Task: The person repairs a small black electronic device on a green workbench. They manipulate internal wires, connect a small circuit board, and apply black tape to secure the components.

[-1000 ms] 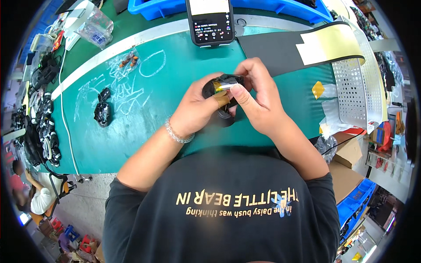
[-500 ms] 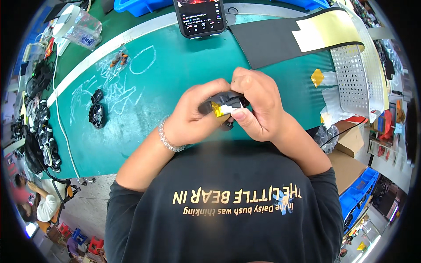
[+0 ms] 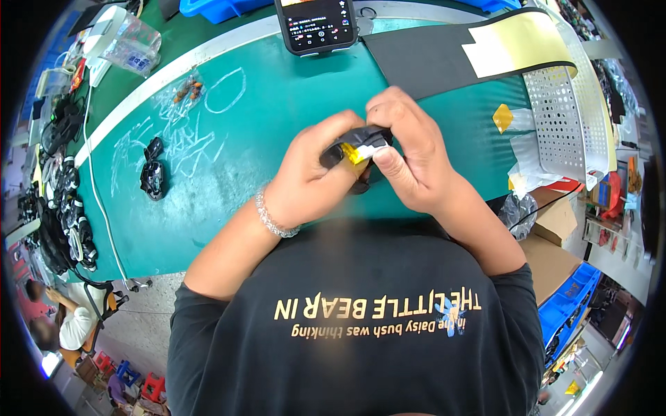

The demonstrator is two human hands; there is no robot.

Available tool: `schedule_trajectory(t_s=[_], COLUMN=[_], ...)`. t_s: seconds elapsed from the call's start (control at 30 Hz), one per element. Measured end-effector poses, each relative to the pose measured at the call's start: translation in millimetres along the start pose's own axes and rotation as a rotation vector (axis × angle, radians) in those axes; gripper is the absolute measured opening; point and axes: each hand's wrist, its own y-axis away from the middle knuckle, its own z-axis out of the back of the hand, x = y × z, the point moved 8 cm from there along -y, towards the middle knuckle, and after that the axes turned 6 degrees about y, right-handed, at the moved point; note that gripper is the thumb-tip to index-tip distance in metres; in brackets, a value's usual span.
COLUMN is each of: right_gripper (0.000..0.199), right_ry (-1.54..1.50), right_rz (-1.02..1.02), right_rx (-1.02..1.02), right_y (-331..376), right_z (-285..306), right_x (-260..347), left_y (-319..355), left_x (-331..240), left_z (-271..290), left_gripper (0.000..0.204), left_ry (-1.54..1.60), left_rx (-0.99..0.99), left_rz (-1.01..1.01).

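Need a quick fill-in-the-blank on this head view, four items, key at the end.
1. The left hand and the right hand together hold one part, mainly ____ in colour.
2. The beaded bracelet is worn on the person's ____ wrist.
3. The perforated basket stands to the ____ of the phone in the picture.
4. The tabletop beneath the hands is coloured ____.

Missing words: black; left; right; green.

A black phone (image 3: 316, 26) — perforated basket (image 3: 555, 128) right, clear container (image 3: 133, 47) left.
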Motion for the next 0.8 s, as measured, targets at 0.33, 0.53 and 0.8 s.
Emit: schedule_trajectory(t_s=[0.33,0.53,0.8], right_gripper=[0.03,0.027,0.025], right_ry=[-0.075,-0.118,-0.174], right_rz=[0.029,-0.026,-0.089], right_rx=[0.072,0.057,0.038], right_y=[-7,-1,6], right_z=[-2,-6,-8], right_x=[14,14,7], left_y=[6,8,3], left_x=[8,10,10], left_z=[-4,-7,-6], left_gripper=[0.041,0.035,0.019], left_ry=[0.102,0.049,0.004], left_rx=[-0.006,-0.001,-0.052], left_rz=[0.118,0.097,-0.057])
